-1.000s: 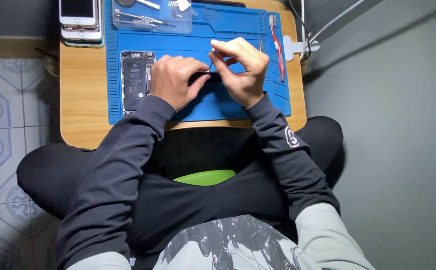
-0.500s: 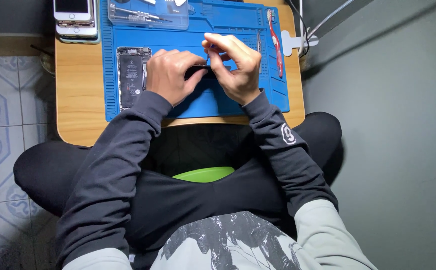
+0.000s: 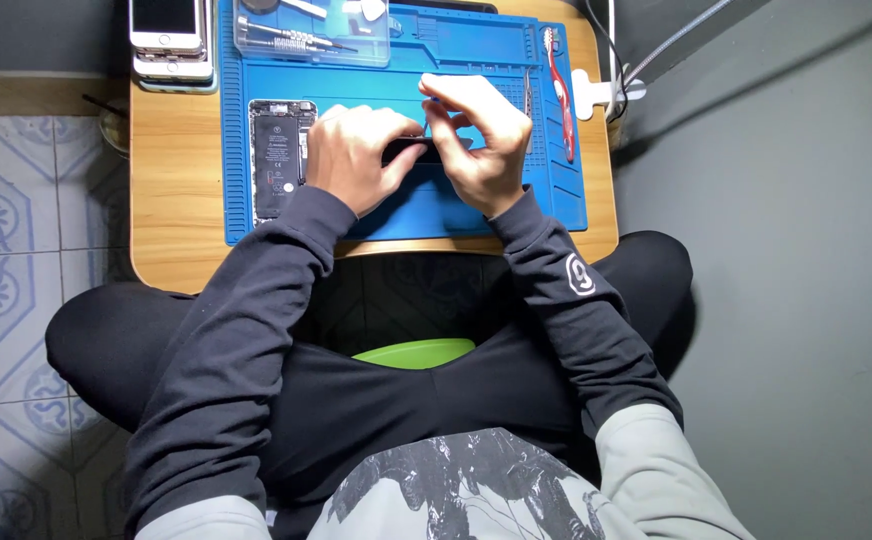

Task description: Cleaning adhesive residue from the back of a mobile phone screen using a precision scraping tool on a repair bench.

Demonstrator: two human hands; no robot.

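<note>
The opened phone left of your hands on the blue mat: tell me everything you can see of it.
The opened phone lies flat, long side running away from the person, at the left edge of the blue mat. Its screen is off: a large black battery fills the dark frame, with small parts beside it. The left hand is close to its right side; contact is unclear.

A small, flat, dark rectangular part [image 3: 414, 150] lies level on a blue rubber work mat [image 3: 406, 215], pinched between both hands' fingertips. Mostly covered by fingers, only a dark strip shows; its details cannot be told.
</note>
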